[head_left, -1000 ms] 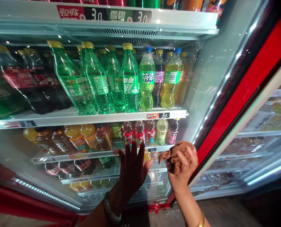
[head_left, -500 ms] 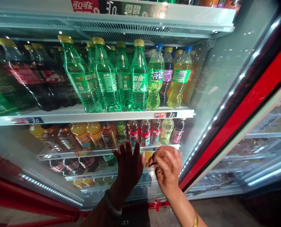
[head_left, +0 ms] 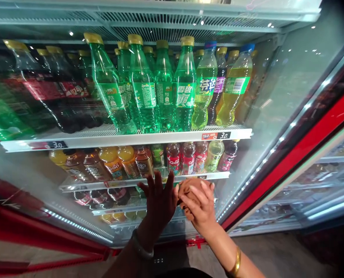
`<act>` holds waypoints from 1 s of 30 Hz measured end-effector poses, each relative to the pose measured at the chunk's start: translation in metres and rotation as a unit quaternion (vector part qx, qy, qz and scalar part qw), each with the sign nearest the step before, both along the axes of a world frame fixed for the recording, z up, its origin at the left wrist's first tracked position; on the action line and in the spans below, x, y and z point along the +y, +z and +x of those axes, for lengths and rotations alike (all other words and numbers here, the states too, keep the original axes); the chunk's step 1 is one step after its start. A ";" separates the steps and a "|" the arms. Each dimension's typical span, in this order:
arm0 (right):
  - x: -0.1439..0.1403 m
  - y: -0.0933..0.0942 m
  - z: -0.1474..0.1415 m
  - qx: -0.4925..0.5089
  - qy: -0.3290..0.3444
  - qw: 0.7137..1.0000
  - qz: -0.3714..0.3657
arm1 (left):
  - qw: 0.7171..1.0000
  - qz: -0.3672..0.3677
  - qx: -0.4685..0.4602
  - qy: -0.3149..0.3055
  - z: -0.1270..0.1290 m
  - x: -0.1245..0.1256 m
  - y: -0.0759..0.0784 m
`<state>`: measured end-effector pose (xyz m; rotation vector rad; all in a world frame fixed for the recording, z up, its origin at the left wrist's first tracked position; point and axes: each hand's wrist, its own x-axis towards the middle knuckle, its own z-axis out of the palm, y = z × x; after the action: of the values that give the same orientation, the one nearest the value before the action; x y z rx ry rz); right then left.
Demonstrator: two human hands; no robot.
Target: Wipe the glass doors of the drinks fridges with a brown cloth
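A big fridge door (head_left: pixel 276 116) of glass stands before green bottles (head_left: pixel 149 92) on a shelf (head_left: pixel 125 138). The left hand (head_left: pixel 160 200) lies flat and wide on the glass. Just beside it, touching, the right hand (head_left: pixel 201 206) holds a brown cloth (head_left: pixel 189 189) low on the glass.

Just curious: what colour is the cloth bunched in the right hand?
Brown; the cloth shows best in the head view, held by the right hand.

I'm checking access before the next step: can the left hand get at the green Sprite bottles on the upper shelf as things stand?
Probably not. The left hand lies flat on a glass door that covers the green Sprite bottles, so the pane is in the way. The right hand presses a brown cloth beside it.
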<state>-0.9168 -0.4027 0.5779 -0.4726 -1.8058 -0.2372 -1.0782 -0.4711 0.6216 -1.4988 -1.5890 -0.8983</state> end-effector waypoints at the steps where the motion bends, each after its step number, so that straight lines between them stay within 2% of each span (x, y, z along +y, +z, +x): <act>1: -0.001 0.006 -0.006 -0.013 0.009 1.000 0.018 | 1.000 -0.004 -0.003 -0.005 -0.002 -0.002 0.000; 4: 0.009 0.034 -0.008 0.024 0.011 0.999 0.043 | 1.000 -0.006 0.001 -0.011 -0.009 -0.009 0.001; 6: 0.016 0.043 0.000 0.060 -0.009 0.998 0.030 | 1.000 0.000 0.007 -0.007 -0.015 -0.012 0.001; 9: 0.011 0.027 0.007 0.088 -0.040 0.995 -0.007 | 1.000 0.002 0.004 -0.002 -0.022 -0.016 -0.003; 11: -0.002 0.010 0.001 0.068 -0.044 0.996 -0.031 | 1.000 0.003 -0.001 -0.001 -0.026 -0.017 -0.006; 13: -0.015 0.004 -0.015 0.017 -0.027 0.999 -0.028 | 1.000 0.004 -0.007 -0.003 -0.030 -0.018 -0.010; 16: -0.019 0.024 -0.036 -0.019 0.011 0.999 0.028 | 1.000 0.012 -0.012 -0.016 -0.040 -0.023 -0.011; 18: -0.012 0.043 -0.039 0.011 0.012 0.999 0.047 | 0.999 0.019 -0.010 -0.028 -0.049 -0.028 -0.010; 20: -0.006 0.049 -0.033 0.045 -0.004 0.998 0.033 | 0.999 0.020 -0.011 -0.028 -0.059 -0.034 -0.008; 23: -0.011 0.027 -0.029 0.068 -0.030 0.997 -0.010 | 1.000 0.010 -0.013 -0.013 -0.071 -0.041 -0.009; 26: -0.032 -0.001 -0.048 0.020 -0.018 0.999 -0.023 | 1.000 0.009 0.000 -0.005 -0.079 -0.045 -0.014; 28: -0.042 -0.001 -0.066 -0.020 0.002 1.000 0.003 | 1.000 0.009 0.000 -0.010 -0.083 -0.047 -0.017; 30: -0.043 0.015 -0.079 -0.034 0.009 0.999 0.035 | 1.000 0.010 -0.009 -0.021 -0.086 -0.048 -0.018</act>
<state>-0.9962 -0.4458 0.5925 -0.4022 -1.8604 -0.3066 -1.1638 -0.5193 0.6040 -1.5182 -1.5624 -0.9507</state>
